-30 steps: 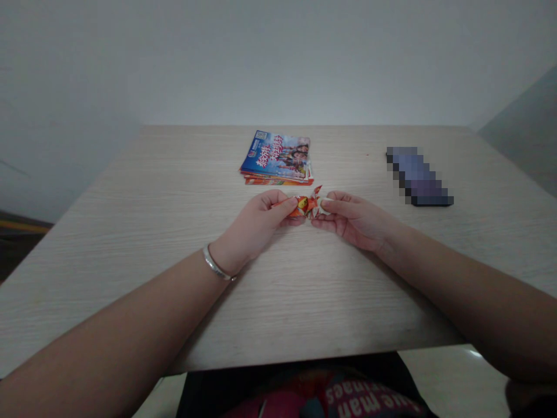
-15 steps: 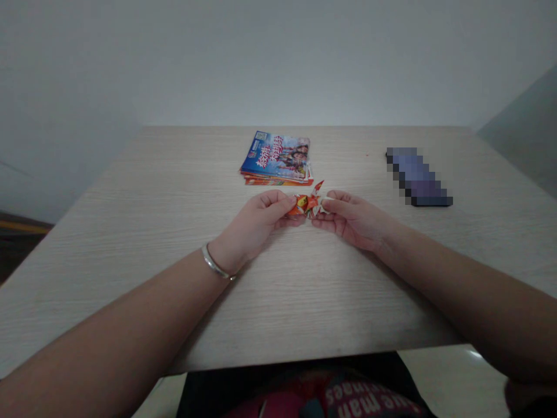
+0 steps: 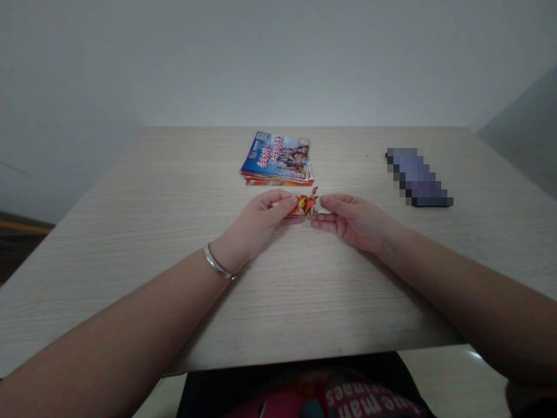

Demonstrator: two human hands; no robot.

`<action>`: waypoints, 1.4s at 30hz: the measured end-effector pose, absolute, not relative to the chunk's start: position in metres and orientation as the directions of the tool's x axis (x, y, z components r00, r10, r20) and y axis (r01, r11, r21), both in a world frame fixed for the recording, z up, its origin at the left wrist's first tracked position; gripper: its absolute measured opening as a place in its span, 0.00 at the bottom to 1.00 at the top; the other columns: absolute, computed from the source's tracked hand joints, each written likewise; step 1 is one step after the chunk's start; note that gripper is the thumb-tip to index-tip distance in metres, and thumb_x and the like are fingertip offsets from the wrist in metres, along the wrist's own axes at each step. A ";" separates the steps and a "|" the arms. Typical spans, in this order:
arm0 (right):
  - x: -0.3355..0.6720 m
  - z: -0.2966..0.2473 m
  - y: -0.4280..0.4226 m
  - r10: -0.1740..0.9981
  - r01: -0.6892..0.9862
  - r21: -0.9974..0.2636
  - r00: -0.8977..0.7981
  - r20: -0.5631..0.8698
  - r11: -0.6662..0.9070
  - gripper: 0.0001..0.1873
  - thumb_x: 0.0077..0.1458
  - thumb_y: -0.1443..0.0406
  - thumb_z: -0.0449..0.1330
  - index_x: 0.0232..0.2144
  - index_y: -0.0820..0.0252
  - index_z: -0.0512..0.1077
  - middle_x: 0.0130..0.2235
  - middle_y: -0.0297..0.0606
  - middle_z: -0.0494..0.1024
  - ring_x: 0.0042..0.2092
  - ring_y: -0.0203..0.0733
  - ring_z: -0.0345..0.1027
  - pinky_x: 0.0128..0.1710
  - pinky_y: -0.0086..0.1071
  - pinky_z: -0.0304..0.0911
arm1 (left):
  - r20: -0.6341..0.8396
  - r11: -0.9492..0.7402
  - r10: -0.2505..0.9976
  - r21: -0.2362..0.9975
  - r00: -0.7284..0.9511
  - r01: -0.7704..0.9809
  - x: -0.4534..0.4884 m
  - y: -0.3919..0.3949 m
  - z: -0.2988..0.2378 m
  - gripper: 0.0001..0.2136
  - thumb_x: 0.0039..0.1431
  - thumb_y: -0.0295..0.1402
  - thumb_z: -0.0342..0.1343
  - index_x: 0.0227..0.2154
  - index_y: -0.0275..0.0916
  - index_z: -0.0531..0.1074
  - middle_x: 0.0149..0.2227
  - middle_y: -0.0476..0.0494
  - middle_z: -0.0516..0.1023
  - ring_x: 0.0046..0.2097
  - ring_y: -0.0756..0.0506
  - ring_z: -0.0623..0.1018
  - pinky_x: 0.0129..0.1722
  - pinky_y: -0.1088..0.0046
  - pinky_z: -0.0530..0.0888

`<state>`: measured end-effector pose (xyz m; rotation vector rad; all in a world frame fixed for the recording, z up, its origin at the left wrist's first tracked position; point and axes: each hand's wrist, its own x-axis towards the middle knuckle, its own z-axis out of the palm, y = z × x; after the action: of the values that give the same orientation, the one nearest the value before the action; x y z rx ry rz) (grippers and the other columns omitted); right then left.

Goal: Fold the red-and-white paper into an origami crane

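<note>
Apparently you're shaping folded orange-and-white printed paper (image 3: 310, 205), left hand (image 3: 261, 218), right hand (image 3: 354, 217) pinching opposite ends; next move likely needs gentle creasing.

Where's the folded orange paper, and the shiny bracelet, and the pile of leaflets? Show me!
Folded orange paper (image 3: 310, 204): head view, on its crumpled middle.
Shiny bracelet (image 3: 213, 263): head view, on its silvery band.
Pile of leaflets (image 3: 277, 155): head view, on the blue top cover.
</note>
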<state>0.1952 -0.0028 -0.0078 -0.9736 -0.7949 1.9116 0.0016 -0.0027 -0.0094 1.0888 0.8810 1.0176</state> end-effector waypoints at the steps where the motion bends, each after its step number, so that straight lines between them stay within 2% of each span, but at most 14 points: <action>1: 0.195 -0.007 -0.003 0.870 -0.381 -0.800 -0.364 -0.332 -0.464 0.03 0.58 0.70 0.64 0.33 0.63 0.78 0.36 0.39 0.84 0.34 0.34 0.78 0.40 0.29 0.76 | -0.061 0.134 0.950 0.966 0.307 -0.221 0.002 -0.002 -0.010 0.12 0.51 0.39 0.68 0.28 0.36 0.75 0.30 0.51 0.77 0.33 0.53 0.75 0.40 0.74 0.73; 5: 0.193 -0.006 -0.006 0.863 -0.370 -0.798 -0.371 -0.343 -0.476 0.03 0.58 0.71 0.64 0.32 0.63 0.79 0.34 0.37 0.84 0.34 0.33 0.78 0.38 0.25 0.75 | -0.045 0.117 0.941 0.973 0.335 -0.198 0.001 -0.001 -0.010 0.12 0.51 0.40 0.68 0.28 0.35 0.76 0.30 0.50 0.77 0.32 0.53 0.75 0.38 0.75 0.73; 8: 0.193 -0.005 -0.006 0.876 -0.385 -0.802 -0.353 -0.329 -0.457 0.02 0.57 0.71 0.65 0.33 0.63 0.79 0.36 0.37 0.84 0.35 0.33 0.78 0.41 0.27 0.76 | -0.087 0.159 0.931 0.971 0.356 -0.177 0.000 -0.002 -0.009 0.12 0.50 0.38 0.69 0.29 0.34 0.76 0.30 0.48 0.79 0.33 0.52 0.76 0.39 0.74 0.74; 11: 0.194 -0.005 -0.006 0.872 -0.389 -0.797 -0.366 -0.325 -0.461 0.04 0.57 0.71 0.64 0.35 0.64 0.79 0.40 0.39 0.84 0.38 0.36 0.78 0.46 0.30 0.75 | -0.148 0.250 0.920 0.935 0.363 -0.252 0.001 -0.004 -0.006 0.13 0.48 0.36 0.71 0.27 0.35 0.74 0.28 0.49 0.78 0.31 0.52 0.77 0.36 0.75 0.76; 15: 0.194 -0.005 -0.007 0.879 -0.396 -0.799 -0.354 -0.321 -0.452 0.04 0.56 0.72 0.64 0.35 0.63 0.79 0.40 0.38 0.84 0.39 0.34 0.77 0.47 0.28 0.74 | -0.171 0.310 0.906 0.891 0.388 -0.331 0.002 -0.005 -0.003 0.13 0.46 0.34 0.72 0.25 0.34 0.72 0.28 0.49 0.78 0.31 0.52 0.77 0.34 0.76 0.78; 24: 0.194 -0.006 -0.005 0.882 -0.408 -0.792 -0.331 -0.335 -0.454 0.03 0.55 0.72 0.64 0.32 0.63 0.79 0.33 0.35 0.82 0.30 0.28 0.72 0.32 0.17 0.71 | -0.174 0.333 0.896 0.873 0.409 -0.357 0.002 -0.007 0.000 0.07 0.53 0.30 0.67 0.30 0.32 0.76 0.33 0.45 0.80 0.33 0.52 0.78 0.34 0.77 0.78; 28: 0.194 -0.006 -0.006 0.883 -0.416 -0.787 -0.320 -0.343 -0.456 0.05 0.55 0.73 0.63 0.30 0.62 0.79 0.32 0.34 0.82 0.30 0.29 0.72 0.32 0.18 0.71 | -0.189 0.338 0.898 0.874 0.397 -0.349 0.000 -0.007 -0.001 0.06 0.54 0.30 0.66 0.30 0.31 0.77 0.33 0.44 0.81 0.33 0.51 0.78 0.34 0.76 0.77; 37: 0.199 -0.010 -0.004 0.886 -0.369 -0.821 -0.337 -0.319 -0.436 0.02 0.53 0.69 0.65 0.32 0.60 0.79 0.34 0.36 0.83 0.32 0.33 0.74 0.36 0.25 0.73 | -0.203 0.366 0.886 0.859 0.416 -0.359 0.000 -0.006 -0.001 0.06 0.55 0.30 0.66 0.32 0.32 0.78 0.36 0.42 0.82 0.35 0.50 0.79 0.36 0.74 0.75; 42: 0.198 -0.009 -0.003 0.871 -0.393 -0.788 -0.339 -0.356 -0.475 0.03 0.54 0.71 0.64 0.32 0.62 0.79 0.33 0.36 0.83 0.33 0.32 0.75 0.37 0.23 0.73 | -0.205 0.366 0.893 0.848 0.401 -0.384 0.001 -0.004 -0.003 0.05 0.55 0.28 0.65 0.31 0.30 0.78 0.36 0.42 0.81 0.35 0.52 0.78 0.41 0.75 0.75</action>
<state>0.1982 -0.0034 -0.0089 -0.9990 -0.7551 1.9116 0.0014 -0.0044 -0.0031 0.8062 0.7534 0.9282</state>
